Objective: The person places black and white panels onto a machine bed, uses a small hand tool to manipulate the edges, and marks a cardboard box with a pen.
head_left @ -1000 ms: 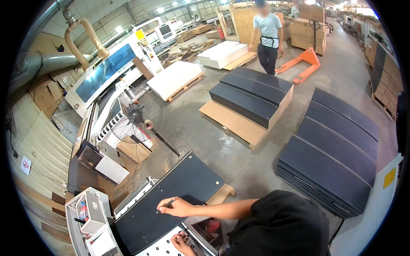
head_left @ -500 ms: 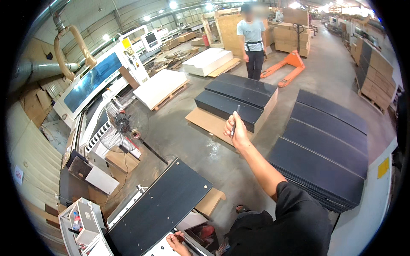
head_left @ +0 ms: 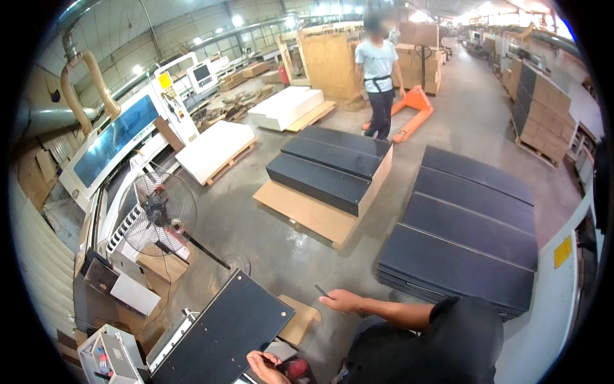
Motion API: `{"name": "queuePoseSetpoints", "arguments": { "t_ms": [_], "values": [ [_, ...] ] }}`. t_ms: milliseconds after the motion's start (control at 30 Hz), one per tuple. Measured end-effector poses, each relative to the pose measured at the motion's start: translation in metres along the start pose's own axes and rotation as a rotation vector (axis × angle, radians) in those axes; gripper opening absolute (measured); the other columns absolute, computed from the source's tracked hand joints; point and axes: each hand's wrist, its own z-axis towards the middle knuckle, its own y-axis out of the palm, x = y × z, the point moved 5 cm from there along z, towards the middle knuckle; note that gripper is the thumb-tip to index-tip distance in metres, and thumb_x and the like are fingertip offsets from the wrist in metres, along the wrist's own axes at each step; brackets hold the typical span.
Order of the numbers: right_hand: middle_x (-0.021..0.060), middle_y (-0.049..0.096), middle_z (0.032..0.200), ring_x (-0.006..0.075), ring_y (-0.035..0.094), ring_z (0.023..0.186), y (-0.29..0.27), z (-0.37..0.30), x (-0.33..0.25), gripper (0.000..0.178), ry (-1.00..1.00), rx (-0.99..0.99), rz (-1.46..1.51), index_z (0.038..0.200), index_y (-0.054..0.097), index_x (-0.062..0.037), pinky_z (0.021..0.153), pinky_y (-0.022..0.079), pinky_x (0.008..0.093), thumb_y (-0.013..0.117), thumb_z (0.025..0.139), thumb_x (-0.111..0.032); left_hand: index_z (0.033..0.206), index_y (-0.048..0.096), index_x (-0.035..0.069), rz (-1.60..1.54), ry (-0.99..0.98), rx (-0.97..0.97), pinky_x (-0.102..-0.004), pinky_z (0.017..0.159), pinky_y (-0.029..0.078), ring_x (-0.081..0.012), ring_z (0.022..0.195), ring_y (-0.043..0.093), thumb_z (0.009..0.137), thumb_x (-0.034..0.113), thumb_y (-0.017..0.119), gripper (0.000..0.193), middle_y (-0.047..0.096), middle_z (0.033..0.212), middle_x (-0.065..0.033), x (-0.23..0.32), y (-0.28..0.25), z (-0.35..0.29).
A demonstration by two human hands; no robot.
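My right hand is closed round a thin dark pen-like stick, which points to the left past my fingers. It is held out beyond the right end of a black drilled panel, apart from it. That panel lies tilted across a workbench on the lower left, with small holes and pale round fittings in its face. At the panel's near edge, my left hand has curled fingers. Something small and dark seems to be in them, too hidden to name.
Black panels are stacked on a pallet ahead, with another black stack on the right. A pedestal fan stands left, near a white machine. Beyond the pallet, a co-worker is beside an orange pallet jack.
My right hand has come down and back from its raised reach, still holding the stick. My left hand stays by the panel's edge. The co-worker has shifted, and the view has turned slightly.
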Motion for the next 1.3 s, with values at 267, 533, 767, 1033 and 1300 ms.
{"name": "queuePoseSetpoints", "arguments": {
  "t_ms": [267, 533, 767, 1033, 1300],
  "values": [
    [0.0224, 0.065, 0.079, 0.0377, 0.065, 0.075, -0.050, 0.056, 0.006, 0.062, 0.069, -0.256, 0.094, 0.092, 0.063, 0.0030, 0.071, 0.049, 0.0481, 0.043, 0.102, -0.055, 0.084, 0.049, 0.009, -0.096, -0.147, -0.097, -0.0269, 0.051, 0.033, -0.0112, 0.054, 0.036, 0.107, 0.025, 0.044, 0.029, 0.040, 0.064, -0.0009, -0.028, 0.188, 0.015],
    [0.0224, 0.064, 0.076, 0.0368, 0.062, 0.070, -0.155, 0.087, 0.058, 0.063, -0.016, -0.214, 0.144, 0.089, 0.062, 0.0039, 0.067, 0.048, 0.0471, 0.042, 0.103, -0.054, 0.085, 0.048, 0.008, 0.029, -0.128, -0.326, -0.0253, 0.046, 0.028, -0.0076, 0.050, 0.032, 0.104, 0.026, 0.045, 0.026, 0.035, 0.060, 0.0015, -0.113, 0.321, 0.076],
    [0.0242, 0.065, 0.080, 0.0415, 0.062, 0.075, -0.216, 0.107, 0.116, 0.060, 0.172, -0.072, 0.175, 0.090, 0.064, 0.0018, 0.071, 0.047, 0.0505, 0.043, 0.102, -0.052, 0.083, 0.049, 0.008, 0.334, -0.247, -0.373, -0.0253, 0.043, 0.027, -0.0072, 0.046, 0.032, 0.103, 0.022, 0.047, 0.024, 0.034, 0.057, 0.0037, -0.177, 0.341, 0.098],
    [0.0215, 0.062, 0.074, 0.0402, 0.061, 0.072, -0.219, 0.105, 0.143, 0.063, 0.214, -0.084, 0.109, 0.084, 0.060, -0.0005, 0.068, 0.046, 0.0499, 0.038, 0.103, -0.056, 0.082, 0.053, 0.007, 0.390, -0.483, -0.396, -0.0257, 0.039, 0.026, -0.0075, 0.042, 0.035, 0.100, 0.021, 0.050, 0.023, 0.039, 0.054, 0.0024, -0.270, 0.291, 0.099],
    [0.0253, 0.064, 0.081, 0.0444, 0.060, 0.077, -0.197, 0.120, 0.140, 0.062, 0.171, -0.111, 0.104, 0.090, 0.061, 0.0000, 0.071, 0.046, 0.0512, 0.038, 0.103, -0.056, 0.083, 0.055, 0.005, 0.396, -0.482, -0.368, -0.0270, 0.041, 0.029, -0.0107, 0.043, 0.036, 0.099, 0.027, 0.041, 0.031, 0.039, 0.055, 0.0003, -0.280, 0.285, 0.109]
  ]
}}
